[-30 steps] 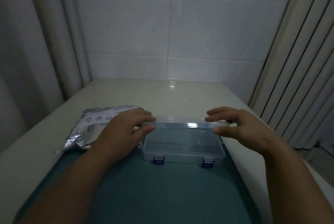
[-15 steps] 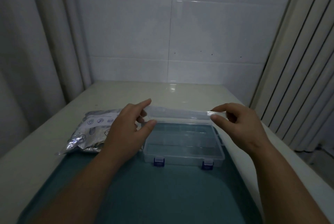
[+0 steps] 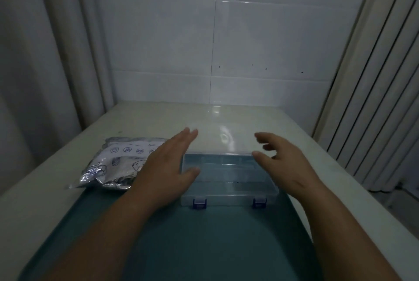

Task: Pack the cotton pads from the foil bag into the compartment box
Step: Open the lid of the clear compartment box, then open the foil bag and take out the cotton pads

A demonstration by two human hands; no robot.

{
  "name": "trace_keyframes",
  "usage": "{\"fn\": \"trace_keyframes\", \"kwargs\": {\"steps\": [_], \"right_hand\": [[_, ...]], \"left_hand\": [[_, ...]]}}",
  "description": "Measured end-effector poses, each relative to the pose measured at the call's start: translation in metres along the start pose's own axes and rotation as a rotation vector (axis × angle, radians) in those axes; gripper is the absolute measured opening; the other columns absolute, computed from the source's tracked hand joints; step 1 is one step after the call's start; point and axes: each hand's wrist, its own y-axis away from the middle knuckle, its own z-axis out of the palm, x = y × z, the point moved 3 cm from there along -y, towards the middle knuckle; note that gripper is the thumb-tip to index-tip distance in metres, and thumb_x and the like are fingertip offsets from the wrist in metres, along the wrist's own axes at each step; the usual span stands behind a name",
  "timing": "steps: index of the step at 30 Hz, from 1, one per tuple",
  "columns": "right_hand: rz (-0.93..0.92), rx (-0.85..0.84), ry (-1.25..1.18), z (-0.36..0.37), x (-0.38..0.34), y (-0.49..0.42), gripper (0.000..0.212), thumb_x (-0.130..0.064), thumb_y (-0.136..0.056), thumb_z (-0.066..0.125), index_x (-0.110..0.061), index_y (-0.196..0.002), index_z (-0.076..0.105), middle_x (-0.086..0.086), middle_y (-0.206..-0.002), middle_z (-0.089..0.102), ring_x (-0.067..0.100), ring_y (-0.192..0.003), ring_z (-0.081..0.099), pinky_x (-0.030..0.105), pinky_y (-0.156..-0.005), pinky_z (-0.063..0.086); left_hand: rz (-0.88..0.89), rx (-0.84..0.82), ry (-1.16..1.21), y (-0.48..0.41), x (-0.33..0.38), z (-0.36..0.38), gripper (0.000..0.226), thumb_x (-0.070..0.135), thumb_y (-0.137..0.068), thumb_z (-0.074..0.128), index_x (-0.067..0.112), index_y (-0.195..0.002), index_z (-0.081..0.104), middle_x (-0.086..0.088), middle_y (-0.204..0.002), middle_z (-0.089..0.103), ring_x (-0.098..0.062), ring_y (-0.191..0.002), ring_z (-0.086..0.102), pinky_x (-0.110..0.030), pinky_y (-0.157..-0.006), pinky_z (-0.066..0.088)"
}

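A clear plastic compartment box (image 3: 229, 178) with two blue latches sits on a teal mat. Its transparent lid (image 3: 221, 139) lies folded back flat behind it. The compartments look empty. My left hand (image 3: 165, 167) hovers at the box's left end, fingers spread, holding nothing. At the right end, my right hand (image 3: 283, 162) has its fingers apart and is off the lid. A silver foil bag (image 3: 118, 162) with blue printed icons lies left of the box, partly behind my left hand. No cotton pads are visible.
The teal mat (image 3: 204, 235) covers the near part of a pale table (image 3: 158, 117). A tiled wall stands behind, a curtain hangs at the left, and vertical slats run down the right side.
The lid has swung from nearly shut to fully back and flat. Both hands have let go of it and spread open.
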Motion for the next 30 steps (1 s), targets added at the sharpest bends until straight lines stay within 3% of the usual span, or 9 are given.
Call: {"fn": "trace_keyframes", "kwargs": {"steps": [3,6,11,15,18,24,30], "right_hand": [[0.005,-0.196,0.115,0.018,0.001,-0.001,0.037,-0.030,-0.093,0.057,-0.029,-0.130,0.057,-0.004,-0.134,0.056,0.010,-0.113,0.053,0.021,-0.097,0.038],[0.034,-0.313,0.210,0.031,0.005,-0.002,0.032,-0.029,-0.094,0.056,-0.031,-0.124,0.063,-0.005,-0.132,0.059,0.015,-0.116,0.056,0.021,-0.097,0.037],[0.077,-0.248,0.277,0.035,0.017,-0.009,0.022,-0.025,-0.091,0.060,-0.037,-0.105,0.072,-0.008,-0.110,0.071,0.013,-0.099,0.064,0.021,-0.090,0.047],[0.089,-0.235,0.312,0.034,0.020,-0.012,0.020,-0.027,-0.091,0.061,-0.038,-0.103,0.073,-0.009,-0.110,0.071,0.013,-0.098,0.064,0.024,-0.091,0.049],[0.090,-0.244,0.305,0.034,0.018,-0.011,0.021,-0.027,-0.091,0.061,-0.037,-0.104,0.073,-0.008,-0.111,0.071,0.014,-0.100,0.063,0.024,-0.091,0.049],[0.057,-0.236,0.214,0.027,0.002,-0.004,0.027,-0.029,-0.092,0.060,-0.030,-0.118,0.067,-0.007,-0.116,0.067,0.008,-0.101,0.059,0.021,-0.088,0.046],[-0.015,-0.457,0.264,0.033,-0.038,-0.005,0.038,-0.041,-0.093,0.056,-0.033,-0.130,0.057,-0.009,-0.134,0.056,0.010,-0.119,0.053,0.027,-0.102,0.042]], "left_hand": [[0.003,-0.061,-0.237,0.001,0.003,0.002,0.060,0.053,-0.081,0.050,0.039,-0.139,0.044,0.012,-0.143,0.048,-0.011,-0.131,0.041,-0.032,-0.111,0.029],[0.021,-0.156,-0.403,0.001,0.002,0.008,0.056,0.059,-0.081,0.041,0.036,-0.129,0.058,0.014,-0.131,0.058,-0.011,-0.123,0.047,-0.034,-0.107,0.029],[0.021,-0.148,-0.427,0.002,0.001,0.005,0.054,0.063,-0.085,0.041,0.037,-0.129,0.058,0.015,-0.144,0.048,-0.008,-0.131,0.042,-0.033,-0.109,0.025],[0.016,-0.145,-0.366,0.005,-0.001,0.002,0.064,0.067,-0.077,0.033,0.039,-0.130,0.055,0.017,-0.145,0.046,-0.006,-0.133,0.039,-0.033,-0.109,0.024],[-0.016,-0.030,-0.241,0.002,-0.005,-0.010,0.059,0.064,-0.079,0.039,0.036,-0.127,0.059,0.013,-0.139,0.053,-0.010,-0.129,0.045,-0.037,-0.110,0.029],[-0.302,0.193,-0.184,-0.001,-0.045,-0.049,0.049,0.054,-0.077,0.055,0.030,-0.119,0.065,0.002,-0.130,0.061,-0.022,-0.121,0.053,-0.038,-0.104,0.038],[-0.779,0.138,-0.282,0.011,-0.104,-0.076,0.055,0.046,-0.091,0.045,0.027,-0.142,0.038,-0.012,-0.144,0.046,-0.037,-0.127,0.045,-0.046,-0.103,0.038]]}}
